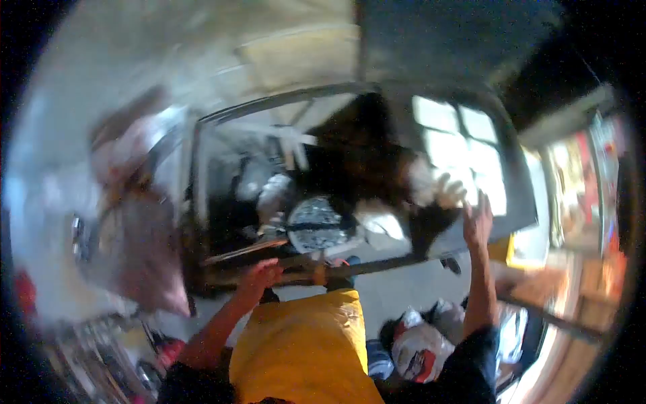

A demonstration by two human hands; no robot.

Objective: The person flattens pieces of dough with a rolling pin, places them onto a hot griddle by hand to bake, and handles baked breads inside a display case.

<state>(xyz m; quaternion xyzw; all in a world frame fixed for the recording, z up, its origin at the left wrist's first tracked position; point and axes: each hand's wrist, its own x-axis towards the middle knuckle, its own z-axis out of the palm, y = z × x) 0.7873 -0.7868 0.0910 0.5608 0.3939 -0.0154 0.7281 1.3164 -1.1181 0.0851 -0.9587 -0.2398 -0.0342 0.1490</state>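
Observation:
A dark-framed table or cabinet (363,269) spans the middle of the blurred view. My left hand (261,277) is at its near edge on the left, its fingers smeared by motion. On the right, my right hand (478,214) is raised over the dark glossy surface, fingers apart, with nothing visible in it. Bright window panes (464,145) and a pale hand shape are mirrored in that surface. Between my hands lie a round grey, mottled thing (317,223) and a thin stick-like item (247,251). A yellow cloth (299,350) covers my front.
A pinkish cloth or bag (145,249) is at the left. White bags (420,350) sit on the floor at the lower right. Wooden shelving (599,296) stands at the far right, and mixed items (108,357) lie at the lower left.

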